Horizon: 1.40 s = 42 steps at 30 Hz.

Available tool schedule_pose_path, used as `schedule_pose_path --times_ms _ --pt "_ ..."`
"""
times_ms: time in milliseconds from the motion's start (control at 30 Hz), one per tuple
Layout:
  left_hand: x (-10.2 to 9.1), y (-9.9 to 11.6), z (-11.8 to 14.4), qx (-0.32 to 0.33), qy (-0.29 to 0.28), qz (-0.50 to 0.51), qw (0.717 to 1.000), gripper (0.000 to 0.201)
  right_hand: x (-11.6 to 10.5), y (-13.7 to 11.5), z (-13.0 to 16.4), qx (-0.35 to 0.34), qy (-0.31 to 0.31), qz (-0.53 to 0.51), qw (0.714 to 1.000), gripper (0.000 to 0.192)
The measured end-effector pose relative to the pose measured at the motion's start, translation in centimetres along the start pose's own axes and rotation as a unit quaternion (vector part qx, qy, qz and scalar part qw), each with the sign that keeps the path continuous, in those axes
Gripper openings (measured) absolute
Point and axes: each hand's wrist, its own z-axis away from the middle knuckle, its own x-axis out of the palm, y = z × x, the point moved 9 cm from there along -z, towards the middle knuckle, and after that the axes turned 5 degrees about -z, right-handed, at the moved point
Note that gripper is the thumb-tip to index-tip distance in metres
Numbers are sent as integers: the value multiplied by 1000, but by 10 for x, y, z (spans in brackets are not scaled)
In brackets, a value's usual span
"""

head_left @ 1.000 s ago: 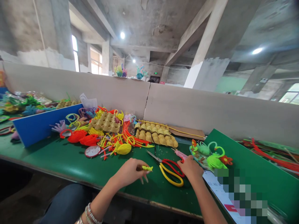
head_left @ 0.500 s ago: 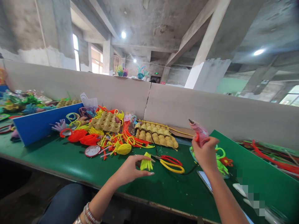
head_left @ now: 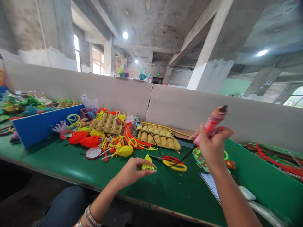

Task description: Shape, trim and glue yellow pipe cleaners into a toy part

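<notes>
My left hand (head_left: 132,171) is low over the green table, thumb and fingers closed on a small fluffy yellow pipe-cleaner piece (head_left: 147,162). In my right hand (head_left: 211,148), raised on the right, is a pink glue gun (head_left: 212,122) with its dark tip pointing up and to the right. A black cord (head_left: 184,157) runs from the gun's lower end down across the scissors. Those scissors (head_left: 178,167), with red and yellow handles, lie just right of the yellow piece, blades toward my left hand.
Red and yellow pipe-cleaner bundles (head_left: 125,150) pile up at left, with an egg tray (head_left: 107,123) on top. More egg trays (head_left: 161,138) lie by the grey partition (head_left: 189,107). A phone (head_left: 210,184) lies beneath my right forearm. Blue (head_left: 47,126) and green dividers (head_left: 265,167) flank the space.
My right hand has turned the glue gun, so its tip swings from upper left to upper right. The cord now stretches over the scissors. The yellow piece has tilted slightly in my left fingers.
</notes>
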Motion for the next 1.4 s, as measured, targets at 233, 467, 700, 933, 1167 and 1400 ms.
schedule_pose_path --times_ms 233,467,700,933,1167,1400 --pt "-6 4 0 16 30 -27 999 40 41 48 70 37 -105 126 986 48" --pt "-9 4 0 72 94 -162 980 32 37 71 85 103 -135 66 983 61" --pt "-11 24 15 211 181 -294 914 47 30 58 83 77 -102 27 991 65" --pt "-17 21 11 157 166 -254 940 21 28 58 82 104 -102 57 988 65" --pt "-14 -20 2 -123 70 95 985 47 26 58 81 95 -97 88 987 62" --pt "-5 -27 0 -167 26 213 962 55 29 60 84 89 -119 125 981 55"
